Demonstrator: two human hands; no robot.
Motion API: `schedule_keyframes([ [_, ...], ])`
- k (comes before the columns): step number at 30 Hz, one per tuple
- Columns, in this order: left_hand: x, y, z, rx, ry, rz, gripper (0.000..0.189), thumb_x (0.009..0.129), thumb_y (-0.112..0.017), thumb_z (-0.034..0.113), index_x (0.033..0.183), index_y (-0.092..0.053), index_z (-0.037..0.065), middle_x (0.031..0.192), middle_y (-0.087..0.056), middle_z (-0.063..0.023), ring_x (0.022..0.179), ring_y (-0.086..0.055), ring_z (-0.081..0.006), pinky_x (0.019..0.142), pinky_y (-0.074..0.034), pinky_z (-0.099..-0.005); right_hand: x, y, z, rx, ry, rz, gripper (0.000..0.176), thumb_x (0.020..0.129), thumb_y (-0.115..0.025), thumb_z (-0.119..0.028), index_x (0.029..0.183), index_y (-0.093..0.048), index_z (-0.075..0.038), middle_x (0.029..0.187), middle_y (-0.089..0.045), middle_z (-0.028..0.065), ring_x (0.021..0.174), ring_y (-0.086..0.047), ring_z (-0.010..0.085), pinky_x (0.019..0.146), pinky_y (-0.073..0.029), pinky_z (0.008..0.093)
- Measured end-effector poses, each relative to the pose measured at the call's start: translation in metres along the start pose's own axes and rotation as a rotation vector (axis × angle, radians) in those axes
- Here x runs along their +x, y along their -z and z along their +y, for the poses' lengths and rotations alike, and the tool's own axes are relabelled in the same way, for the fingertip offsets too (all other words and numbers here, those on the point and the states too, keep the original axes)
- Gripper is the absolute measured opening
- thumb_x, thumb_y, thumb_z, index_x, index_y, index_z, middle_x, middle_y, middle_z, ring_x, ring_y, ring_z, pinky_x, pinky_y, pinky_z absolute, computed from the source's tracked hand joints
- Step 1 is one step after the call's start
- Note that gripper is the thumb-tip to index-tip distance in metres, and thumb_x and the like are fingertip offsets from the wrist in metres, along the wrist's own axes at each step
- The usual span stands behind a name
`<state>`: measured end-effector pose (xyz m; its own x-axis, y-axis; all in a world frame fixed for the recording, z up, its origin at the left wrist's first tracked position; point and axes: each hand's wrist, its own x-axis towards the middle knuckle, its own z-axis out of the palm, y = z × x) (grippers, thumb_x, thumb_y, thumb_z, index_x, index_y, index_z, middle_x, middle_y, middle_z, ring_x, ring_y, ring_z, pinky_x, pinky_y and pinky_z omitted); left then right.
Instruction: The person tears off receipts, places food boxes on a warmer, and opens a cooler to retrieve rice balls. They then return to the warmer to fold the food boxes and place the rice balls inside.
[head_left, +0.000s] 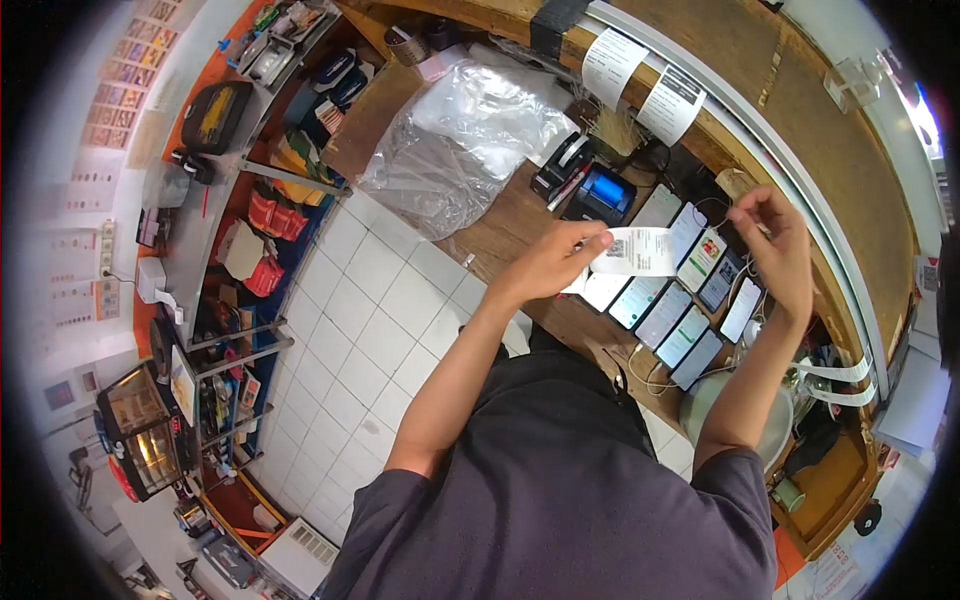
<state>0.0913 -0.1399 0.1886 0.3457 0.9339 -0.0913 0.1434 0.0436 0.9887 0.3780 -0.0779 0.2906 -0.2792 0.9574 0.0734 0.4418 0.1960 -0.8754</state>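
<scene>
My left hand (558,262) pinches a printed paper receipt (650,254) between thumb and fingers. The strip curls at its left end and carries a black square code. Below and to the right of it, several smartphones (663,318) lie in rows on the wooden counter, most with lit screens. Over the right end of those rows hovers my right hand (776,250), its fingers curled and thumb and fingertips close together. Whether anything small is between them cannot be made out. A small black printer with a blue top (607,190) stands just beyond the receipt.
Clear plastic bags (465,135) cover the counter's left part. Two printed slips (672,104) hang from the shelf edge ahead. White cables (650,378) run among the phones. A pale round tub (770,425) sits beneath my right forearm. Stocked shelves (240,240) line the left side.
</scene>
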Motion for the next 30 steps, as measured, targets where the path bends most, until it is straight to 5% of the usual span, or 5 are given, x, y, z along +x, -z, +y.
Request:
schedule_keyframes([
  [6,0.0,0.006,0.042,0.175,-0.112,-0.229,0.034,0.101,-0.049,0.026,0.091,-0.059,-0.004,0.069,-0.057,-0.0098,0.064,-0.056,-0.0138,0.062,-0.046,-0.0319,0.005,-0.047,-0.019,0.149,0.246,-0.409,0.038,0.082,-0.068,-0.003,0.119,-0.059,-0.002,0.093,-0.063,0.002,0.097,-0.059,0.0137,0.089,-0.044,0.0305],
  [10,-0.006,0.036,0.061,0.196,-0.008,-0.126,0.035,0.101,-0.048,0.026,0.092,-0.061,-0.004,0.074,-0.061,-0.0109,0.071,-0.055,-0.0135,0.067,-0.045,-0.0304,0.003,-0.04,-0.009,0.256,-0.04,-0.7,0.039,0.079,-0.072,-0.008,0.115,-0.061,0.0,0.099,-0.068,0.0086,0.093,-0.062,0.0134,0.086,-0.045,0.0295],
  [19,0.019,-0.008,0.022,-0.017,-0.023,0.29,0.033,0.1,-0.052,0.026,0.094,-0.064,-0.005,0.068,-0.061,-0.0043,0.062,-0.05,-0.0069,0.055,-0.043,-0.0267,0.04,-0.01,0.002,0.295,0.087,0.377,0.04,0.083,-0.072,-0.001,0.119,-0.055,0.0,0.087,-0.066,0.0048,0.079,-0.06,0.0079,0.067,-0.047,0.0229],
  [22,0.028,-0.028,0.013,-0.097,0.037,0.202,0.033,0.1,-0.052,0.026,0.096,-0.064,-0.004,0.076,-0.062,-0.0079,0.068,-0.052,-0.0098,0.062,-0.044,-0.0281,0.064,-0.021,0.014,-0.37,0.288,0.601,0.019,0.08,-0.073,-0.002,0.095,-0.062,-0.002,0.077,-0.064,0.0097,0.068,-0.059,0.0176,0.062,-0.047,0.0295],
  [30,0.001,-0.031,0.003,0.066,-0.066,0.18,0.041,0.09,-0.064,0.015,0.127,-0.049,0.007,0.106,-0.053,-0.012,0.093,-0.055,-0.0236,0.079,-0.046,-0.0328,0.057,-0.028,0.007,-0.707,0.526,0.537,0.011,0.081,-0.07,-0.004,0.091,-0.068,-0.002,0.098,-0.06,0.0147,0.088,-0.057,0.0274,0.071,-0.048,0.0349],
])
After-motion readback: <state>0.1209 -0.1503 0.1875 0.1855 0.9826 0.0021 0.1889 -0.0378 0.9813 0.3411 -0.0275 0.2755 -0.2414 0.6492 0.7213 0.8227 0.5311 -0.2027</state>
